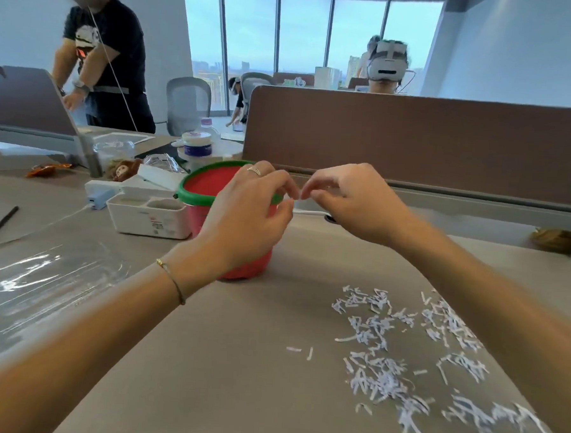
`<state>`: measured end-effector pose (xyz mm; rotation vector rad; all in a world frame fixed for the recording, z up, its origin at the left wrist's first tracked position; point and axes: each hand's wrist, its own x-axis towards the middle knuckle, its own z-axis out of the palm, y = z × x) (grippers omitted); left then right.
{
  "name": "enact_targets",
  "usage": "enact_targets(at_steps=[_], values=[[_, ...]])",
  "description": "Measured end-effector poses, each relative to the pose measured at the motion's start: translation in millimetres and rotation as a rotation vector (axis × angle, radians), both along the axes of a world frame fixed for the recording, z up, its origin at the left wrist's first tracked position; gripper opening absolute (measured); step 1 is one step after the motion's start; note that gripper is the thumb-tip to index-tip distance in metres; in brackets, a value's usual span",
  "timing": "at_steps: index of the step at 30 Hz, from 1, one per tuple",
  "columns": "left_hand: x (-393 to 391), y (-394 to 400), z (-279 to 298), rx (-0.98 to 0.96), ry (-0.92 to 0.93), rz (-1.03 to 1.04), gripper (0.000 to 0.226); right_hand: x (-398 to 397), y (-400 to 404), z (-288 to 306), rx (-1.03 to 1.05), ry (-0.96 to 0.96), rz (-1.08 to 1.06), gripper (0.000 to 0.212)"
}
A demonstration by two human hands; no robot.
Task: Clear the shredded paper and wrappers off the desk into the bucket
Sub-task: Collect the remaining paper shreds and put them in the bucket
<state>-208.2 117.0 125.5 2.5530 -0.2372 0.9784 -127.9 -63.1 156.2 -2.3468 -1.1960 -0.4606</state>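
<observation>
A red bucket [202, 181] with a green rim stands on the grey desk [236, 362], left of centre. My left hand [244, 220] hovers in front of its right rim, fingers curled into a pinch. My right hand [354, 203] is just to the right, its pinched fingertips almost touching those of the left. Whether a tiny scrap sits between the fingertips I cannot make out. White shredded paper [383, 347] lies scattered on the desk at the near right, under my right forearm. A clear plastic wrapper [42, 279] lies flat at the near left.
A white box [148, 215] and a white charger [98, 197] stand left of the bucket, with a black pen [0, 224] and an orange wrapper [46, 169] farther left. A brown partition [414, 140] closes the desk's far side. Other people stand or sit beyond.
</observation>
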Motion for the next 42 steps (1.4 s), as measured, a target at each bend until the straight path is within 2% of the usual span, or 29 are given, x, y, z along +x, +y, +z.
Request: enact_targets(at_steps=[3,6,10,13,19,26,33,38,42], values=[[-22.8,-19.1,-30.8,0.008,0.078,-0.050,0.015,-15.7,-28.7,-20.3,-0.027,0.039,-0.023,0.022],[-42.0,-30.4,-72.0,0.035,0.256,-0.101,0.026,-26.7,-56.2,-41.1,-0.019,0.114,-0.081,0.021],[-70.5,-48.3,-125.7,0.088,0.549,-0.218,0.071,-37.1,-87.3,-67.6,-0.018,0.212,-0.148,0.024],[-83.7,-65.5,-147.5,0.206,0.719,-0.186,0.102,-44.9,-105.7,-82.6,-0.011,0.260,-0.174,0.023],[-71.0,-103.3,-157.8,0.267,0.721,-0.211,0.115,-56.4,-139.0,-108.6,0.014,0.343,-0.226,0.022],[-17.5,-148.6,-161.4,0.247,0.712,-0.187,0.115,-64.5,-194.6,-129.1,-0.031,0.386,-0.324,0.023],[30.7,-185.5,-160.0,0.207,0.692,-0.226,0.111,-70.0,-268.9,-147.2,-0.124,0.408,-0.558,0.048],[54.7,-218.5,-163.4,0.214,0.644,-0.338,0.115,-81.0,-304.9,-168.1,-0.323,0.504,-0.827,0.069],[75.2,-241.6,-164.0,0.183,0.629,-0.435,0.117,-83.3,-311.5,-180.1,-0.340,0.541,-0.867,0.075]])
